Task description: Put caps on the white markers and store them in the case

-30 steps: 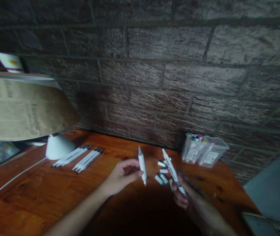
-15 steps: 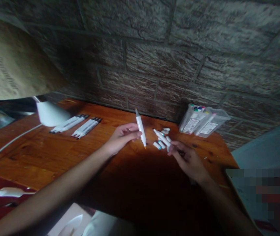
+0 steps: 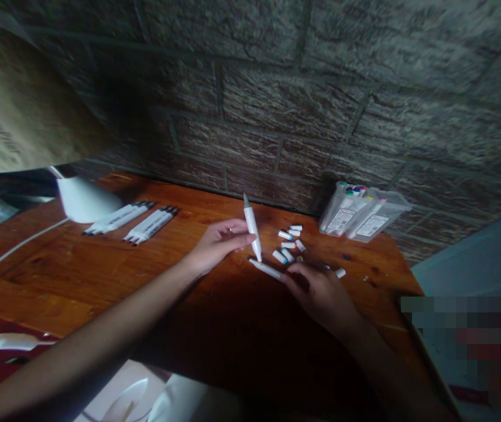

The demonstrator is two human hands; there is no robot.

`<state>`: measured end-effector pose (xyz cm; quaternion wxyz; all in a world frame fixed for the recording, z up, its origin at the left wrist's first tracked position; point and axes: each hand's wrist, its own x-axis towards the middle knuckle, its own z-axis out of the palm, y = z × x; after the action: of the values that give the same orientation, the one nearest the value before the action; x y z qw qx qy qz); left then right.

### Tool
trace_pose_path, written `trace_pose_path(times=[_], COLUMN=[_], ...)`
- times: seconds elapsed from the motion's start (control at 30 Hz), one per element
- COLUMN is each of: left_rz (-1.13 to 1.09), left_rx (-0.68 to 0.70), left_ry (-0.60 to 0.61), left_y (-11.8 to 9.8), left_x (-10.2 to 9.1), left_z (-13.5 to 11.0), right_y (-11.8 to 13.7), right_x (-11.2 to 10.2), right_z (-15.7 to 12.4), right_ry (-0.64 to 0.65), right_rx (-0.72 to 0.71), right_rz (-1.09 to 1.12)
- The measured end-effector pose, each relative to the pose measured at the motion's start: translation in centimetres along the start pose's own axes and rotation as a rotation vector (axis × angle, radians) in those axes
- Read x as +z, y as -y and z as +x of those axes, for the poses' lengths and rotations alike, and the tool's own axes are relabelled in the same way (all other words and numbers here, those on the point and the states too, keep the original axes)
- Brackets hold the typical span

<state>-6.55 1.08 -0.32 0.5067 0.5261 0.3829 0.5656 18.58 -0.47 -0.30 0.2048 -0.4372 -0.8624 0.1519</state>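
Pinched in my left hand [image 3: 220, 243] is an uncapped white marker [image 3: 252, 227], nearly upright, with a grey tapered upper end and an orange lower tip. My right hand [image 3: 321, 290] is closed on the end of a second white marker [image 3: 268, 270], which points left. Its far end lies just under the orange tip of the first one; whether they touch I cannot tell. Between my hands and the wall lie several loose white marker caps [image 3: 287, 254], some with teal or orange rims. Another cap [image 3: 341, 273] lies just beyond my right hand.
Clear plastic cases [image 3: 367, 214] holding markers stand against the brick wall [image 3: 250, 117]. Two rows of white markers [image 3: 150, 225] lie at left, beside a lamp [image 3: 85, 199] with a cable. A tissue box [image 3: 122, 390] is at the near edge of the wooden table [image 3: 101, 287].
My right hand has moved left and down, bringing its marker away from the caps to beneath the left-hand marker's tip. My left hand has hardly moved. The view has shifted slightly.
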Motion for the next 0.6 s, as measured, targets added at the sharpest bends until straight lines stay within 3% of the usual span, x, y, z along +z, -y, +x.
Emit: trace_pose_path(times=[0.17,0.33,0.47,0.6], left_rz=[0.051,0.072,0.171,0.439], left_rx=[0.016,-0.006,0.004,-0.004], left_ry=[0.039,0.112,0.244,0.386], left_y=[-0.2,-0.3,-0.4,-1.4], left_x=[0.2,0.8,2.3,4.3], left_z=[0.0,-0.1,-0.2,0.0], right_y=[-1.5,-1.7,-0.7,-0.4], right_x=[-0.4,-0.3,-0.6,-0.8], right_z=[0.1,0.3,0.3,0.3], right_ry=[-0.062,-0.238,-0.379,-0.458], right_rx=[-0.007,-0.051,-0.018,0.053], right_rz=[0.014,0.057,0.316,0.656])
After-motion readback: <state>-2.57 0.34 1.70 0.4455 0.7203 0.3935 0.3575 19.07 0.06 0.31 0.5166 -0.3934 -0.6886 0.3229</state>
